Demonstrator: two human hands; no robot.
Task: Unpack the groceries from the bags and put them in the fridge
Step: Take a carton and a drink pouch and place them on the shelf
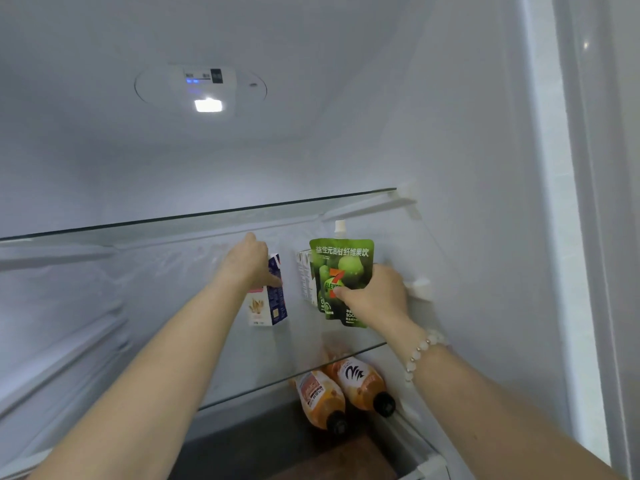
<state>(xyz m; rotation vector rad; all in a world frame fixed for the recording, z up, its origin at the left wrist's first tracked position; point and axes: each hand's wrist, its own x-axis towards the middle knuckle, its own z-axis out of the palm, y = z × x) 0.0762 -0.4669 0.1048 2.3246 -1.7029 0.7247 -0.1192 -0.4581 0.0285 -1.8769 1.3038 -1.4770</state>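
Groceries are going onto the middle glass shelf (pixel 242 393) of the fridge (pixel 485 202), toward its right end. The right hand (pixel 375 297) pinches a green pouch (pixel 341 268), thumb across the front and fingers tucked behind, and holds it upright with its white spout on top. That suits a soft pack that would likely flop if laid loose. Its base sits low over the shelf near the right wall, though I cannot tell whether it touches the glass yet.

The left hand (pixel 249 266) curls over the top of a blue-and-white carton (pixel 275 303) standing further in toward the shelf's middle, thumb on the blue side. My guess is that it steadies or nudges the carton to keep room for the pouch. A white carton (pixel 304 275) stands just behind the pouch's left edge, so the tall packs form a row along the back edge.

The pouch reads "益生元油柑纤维果饮" over pictures of green fruit, with a 7-Eleven logo partly under the thumb and "100" near the bottom. The blue-and-white carton shows a grain picture; its small print is too blurred to read. Below the shelf's front right corner, two orange bottles (pixel 325 396) with black caps lie on their sides, one bearing a white stylised mark. A bead bracelet (pixel 420 351) circles the right wrist.
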